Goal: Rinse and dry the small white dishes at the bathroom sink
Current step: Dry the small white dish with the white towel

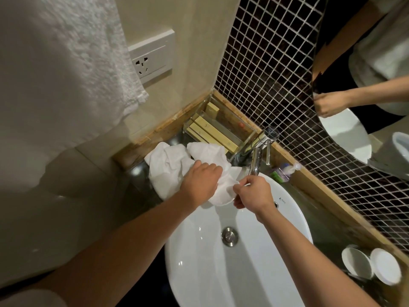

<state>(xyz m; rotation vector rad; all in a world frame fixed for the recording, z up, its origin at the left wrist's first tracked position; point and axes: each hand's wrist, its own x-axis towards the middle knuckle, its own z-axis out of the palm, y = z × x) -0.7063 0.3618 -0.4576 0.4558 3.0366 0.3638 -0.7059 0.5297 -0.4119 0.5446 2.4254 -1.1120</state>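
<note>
A crumpled white towel (170, 165) lies on the counter at the basin's back-left rim. My left hand (200, 181) presses a fold of that towel against a small white dish (223, 194), which is mostly wrapped in cloth. My right hand (252, 192) pinches the dish's right edge over the white basin (199, 262). Two more small white dishes (356, 263) (386, 269) stand on the counter at the right. The chrome faucet (257, 160) is just behind my hands; I see no running water.
A clear acrylic tray (221, 129) with wooden boxes sits in the back corner. Small toiletry bottles (284, 171) lie right of the faucet. A large white towel (66, 74) hangs at the left beside a wall socket (152, 60). A mirror (365, 107) hangs on the tiled wall.
</note>
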